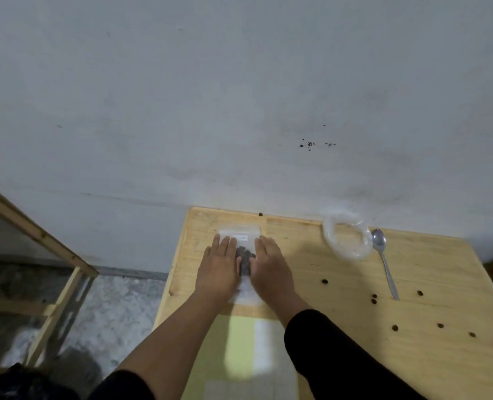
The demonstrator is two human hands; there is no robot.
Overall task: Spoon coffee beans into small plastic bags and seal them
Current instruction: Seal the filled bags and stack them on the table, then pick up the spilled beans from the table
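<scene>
On the far left part of the wooden table (340,356) lies a small clear plastic bag (241,232), flat, with its top edge toward the wall (239,96) and a small white label near that edge. Dark coffee beans (244,259) are gathered inside it, visible in the gap between the two hands. The left hand (220,268) rests palm down on the left side of the bag with fingers straight and close together, gripping nothing; the right hand (271,267) lies the same way on the right side, flat and extended. To the right, near the back edge of the table, sits a crumpled clear plastic wrap (346,238), and just beside it a metal spoon (383,258) lies with its bowl toward the wall. Several loose beans (373,297) are scattered over the right half of the table. A wooden frame (37,241) stands on the floor at the left.
</scene>
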